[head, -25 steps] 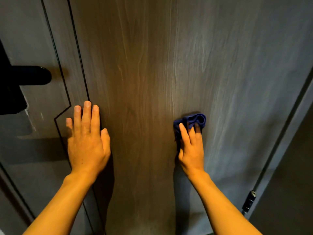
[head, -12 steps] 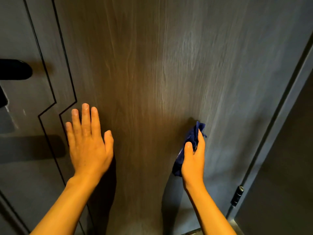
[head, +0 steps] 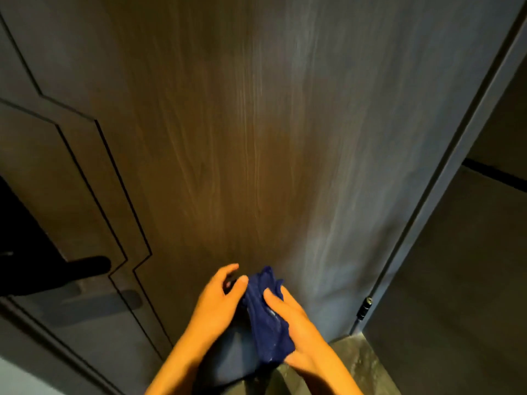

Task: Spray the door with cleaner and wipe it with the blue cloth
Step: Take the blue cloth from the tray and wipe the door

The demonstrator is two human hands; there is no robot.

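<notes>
The dark wood-grain door (head: 256,138) fills most of the view, with thin black inlay lines on its left side. The blue cloth (head: 268,317) hangs bunched between both hands, low in the frame and off the door surface. My right hand (head: 296,332) holds the cloth from the right, thumb pressed on its fold. At the cloth's upper left edge my left hand (head: 216,303) touches it with curled fingers. No spray bottle is visible.
A black lever handle (head: 71,269) sticks out at the lower left. A black hinge (head: 365,307) sits on the door's right edge beside the grey frame (head: 456,155). A strip of speckled floor (head: 362,363) shows at the bottom right.
Both hands came off the door and met low in front of it. My left hand moved right to the cloth. The view tilted upward, so the handle now sits lower.
</notes>
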